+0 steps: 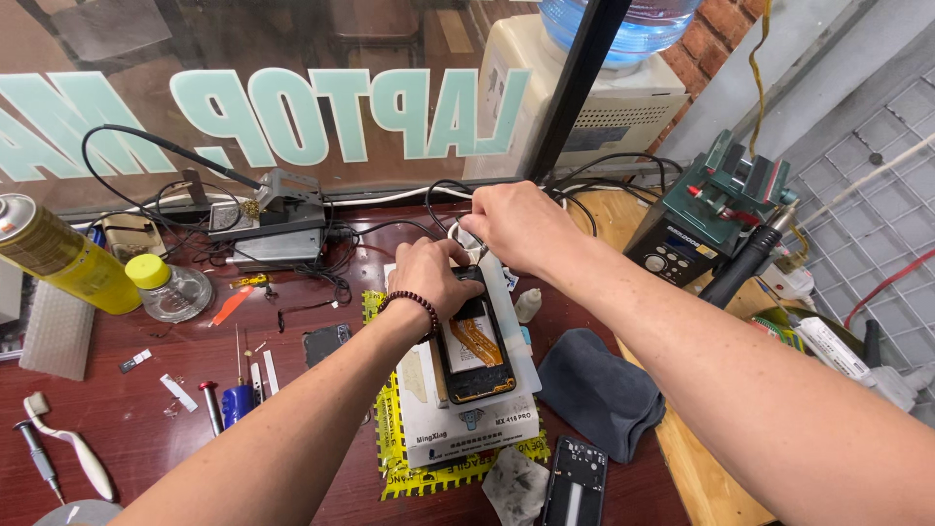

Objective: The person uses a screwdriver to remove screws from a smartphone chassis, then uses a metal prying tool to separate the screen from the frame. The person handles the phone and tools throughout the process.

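Observation:
An opened phone (475, 353) with its back off lies on a white block (466, 419) over a yellow mat (401, 466); an orange flex strip shows inside it. My left hand (440, 281), with a bead bracelet at the wrist, presses on the phone's top end. My right hand (519, 226) is closed just above and behind it, pinching a thin tool whose tip points down at the phone's upper edge. The tool itself is mostly hidden by the fingers.
A dark grey cloth (596, 390) and a loose phone frame (575, 482) lie to the right. A soldering station (703, 216) stands far right, a yellow spray can (60, 258) and capped jar (168, 286) at left, screwdrivers (226, 401) and tangled cables nearby.

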A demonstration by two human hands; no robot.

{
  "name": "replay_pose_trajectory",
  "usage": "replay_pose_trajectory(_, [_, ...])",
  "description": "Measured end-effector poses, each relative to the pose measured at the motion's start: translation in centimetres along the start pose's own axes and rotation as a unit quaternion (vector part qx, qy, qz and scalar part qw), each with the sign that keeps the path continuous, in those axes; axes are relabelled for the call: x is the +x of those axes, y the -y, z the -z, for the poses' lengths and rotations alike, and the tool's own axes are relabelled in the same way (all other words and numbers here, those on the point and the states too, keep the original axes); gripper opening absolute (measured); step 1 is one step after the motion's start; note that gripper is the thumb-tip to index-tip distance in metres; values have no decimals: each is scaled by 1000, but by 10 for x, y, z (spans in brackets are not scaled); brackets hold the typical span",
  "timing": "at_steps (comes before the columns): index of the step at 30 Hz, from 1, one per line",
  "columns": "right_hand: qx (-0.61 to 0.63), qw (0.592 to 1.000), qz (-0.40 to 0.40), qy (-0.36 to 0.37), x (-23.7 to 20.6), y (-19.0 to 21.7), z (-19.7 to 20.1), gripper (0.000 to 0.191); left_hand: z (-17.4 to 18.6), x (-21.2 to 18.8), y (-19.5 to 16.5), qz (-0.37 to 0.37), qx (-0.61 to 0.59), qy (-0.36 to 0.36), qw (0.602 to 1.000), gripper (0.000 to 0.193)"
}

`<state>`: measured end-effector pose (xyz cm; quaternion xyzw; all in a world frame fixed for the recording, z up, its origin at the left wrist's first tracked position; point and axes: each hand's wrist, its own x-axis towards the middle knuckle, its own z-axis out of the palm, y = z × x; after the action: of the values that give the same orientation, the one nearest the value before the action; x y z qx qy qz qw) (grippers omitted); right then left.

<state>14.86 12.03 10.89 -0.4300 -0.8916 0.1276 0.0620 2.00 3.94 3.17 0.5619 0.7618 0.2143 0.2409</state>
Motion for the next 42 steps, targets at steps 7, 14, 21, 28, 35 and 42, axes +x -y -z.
replay_pose_trajectory(7, [9, 999, 6, 32, 1, -5, 2, 29, 1, 0, 0, 11, -3, -2, 1000, 46])
replay_pose_trajectory(14, [65, 997, 49, 18, 4, -12, -2, 25, 0, -1, 0, 1, -3, -9, 1000, 44])
replay_pose_trajectory(21, [97, 995, 18, 12, 7, -10, -7, 18, 0, 0, 0, 6, -2, -13, 1000, 45])
replay_pose_trajectory(28, [129, 990, 57, 10, 2, -13, -7, 27, 0, 1, -2, 7, -7, -7, 1000, 45])
replay_pose_trajectory(35, [253, 967, 1, 20, -1, -19, -8, 34, 4, -3, -1, -6, -2, -21, 1000, 45])
replay_pose_trajectory(42, [432, 896, -103, -19, -17, -34, -11, 20, 2, 12, 3, -45, 66, -38, 996, 35])
